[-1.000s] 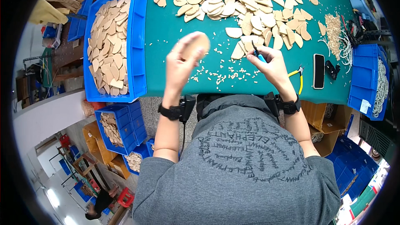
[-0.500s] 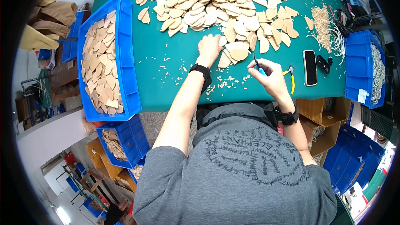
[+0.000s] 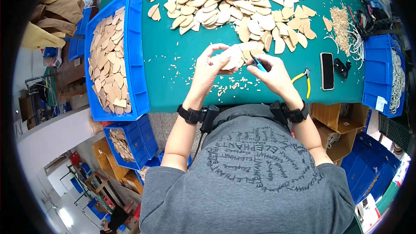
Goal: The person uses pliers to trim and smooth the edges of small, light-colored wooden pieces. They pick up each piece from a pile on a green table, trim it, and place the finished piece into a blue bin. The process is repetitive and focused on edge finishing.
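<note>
My left hand (image 3: pixel 209 68) is closed on a pale beige half-round piece (image 3: pixel 234 57), raised over the near part of the green table. My right hand (image 3: pixel 276 74) grips a small blue-handled hand tool with a dark tip (image 3: pixel 259 64), probably cutters; fingers partly cover it. The tool's tip is close to the right edge of the held piece; whether they touch I cannot tell. Just beyond both hands lies a big heap of similar flat beige pieces (image 3: pixel 225 11). Small pale scraps (image 3: pixel 229 89) are scattered below the hands.
At the left stands a blue bin (image 3: pixel 135 56) full of beige pieces. Yellow-handled cutters (image 3: pixel 308 82), a phone (image 3: pixel 327 71) and a small black device (image 3: pixel 342 67) lie on the right. Beyond them are a scrap pile (image 3: pixel 340 28) and a blue bin of pale cords (image 3: pixel 377 69).
My left hand has lifted a piece from the heap's near edge and come back toward me. My right hand has brought the tool left, up to that piece.
</note>
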A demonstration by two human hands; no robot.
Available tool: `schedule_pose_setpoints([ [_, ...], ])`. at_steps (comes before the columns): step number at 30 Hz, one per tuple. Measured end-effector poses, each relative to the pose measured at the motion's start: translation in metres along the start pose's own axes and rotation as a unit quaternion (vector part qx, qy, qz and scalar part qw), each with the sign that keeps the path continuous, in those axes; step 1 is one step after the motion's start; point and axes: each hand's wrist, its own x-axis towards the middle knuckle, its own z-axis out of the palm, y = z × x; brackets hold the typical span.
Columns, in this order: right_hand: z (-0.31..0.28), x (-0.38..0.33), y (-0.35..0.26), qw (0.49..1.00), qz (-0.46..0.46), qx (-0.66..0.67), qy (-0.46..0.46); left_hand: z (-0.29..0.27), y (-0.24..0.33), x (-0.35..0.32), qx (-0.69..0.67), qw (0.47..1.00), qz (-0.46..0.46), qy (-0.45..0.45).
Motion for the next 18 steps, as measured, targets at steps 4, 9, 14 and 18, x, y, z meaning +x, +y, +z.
schedule_pose_setpoints([
  [4, 0.003, 0.006, -0.007, 0.999, -0.038, -0.021, -0.018, 0.006, 0.010, -0.019, -0.004, 0.998, 0.063, -0.013],
  [9, 0.005, 0.006, -0.012, 0.998, -0.039, -0.030, -0.041, 0.004, 0.015, -0.030, 0.047, 0.995, 0.084, -0.007],
  [14, 0.007, 0.005, -0.013, 0.996, -0.053, -0.050, -0.049, 0.004, 0.015, -0.034, 0.073, 0.992, 0.105, 0.001],
  [18, 0.008, 0.000, -0.021, 0.995, -0.066, -0.067, -0.040, 0.002, 0.013, -0.036, 0.115, 0.986, 0.123, 0.018],
])
